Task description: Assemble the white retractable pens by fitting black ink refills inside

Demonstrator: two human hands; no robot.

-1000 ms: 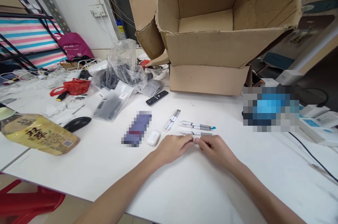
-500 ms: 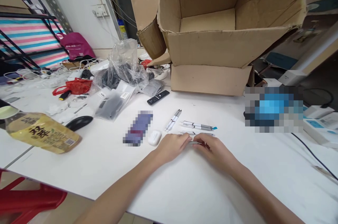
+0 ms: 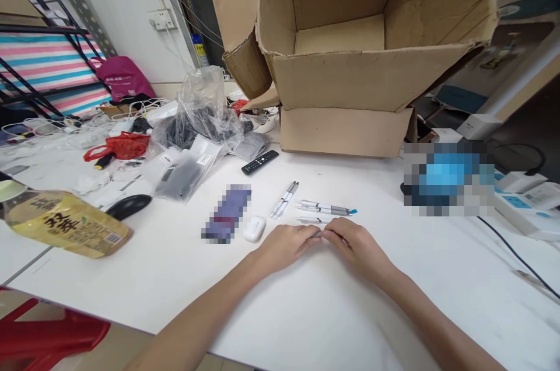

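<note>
My left hand (image 3: 287, 245) and my right hand (image 3: 357, 245) meet low over the white table (image 3: 301, 312), fingertips almost touching. Pinched between them is a thin grey pen (image 3: 317, 234), mostly hidden by the fingers. Just beyond the hands lies a white pen (image 3: 310, 220), its right part covered by my right hand. Behind it, white-and-grey pens (image 3: 326, 207) rest side by side, a blue tab at one end. Two more pens (image 3: 284, 199) lie slanted to the left. Close to my left hand sits a white earbud case (image 3: 254, 228).
A blurred phone (image 3: 228, 213), a black remote (image 3: 259, 162) and bagged items (image 3: 188, 170) lie leftward. A drink bottle (image 3: 65, 222) rests on its side at far left. Behind stands a large open cardboard box (image 3: 345, 132). A power strip (image 3: 520, 207) and cable are at right.
My hands have drawn closer together over the pen, and less of it shows between them. My right fingers have shifted left. The view has moved slightly; the other pens lie as before.
</note>
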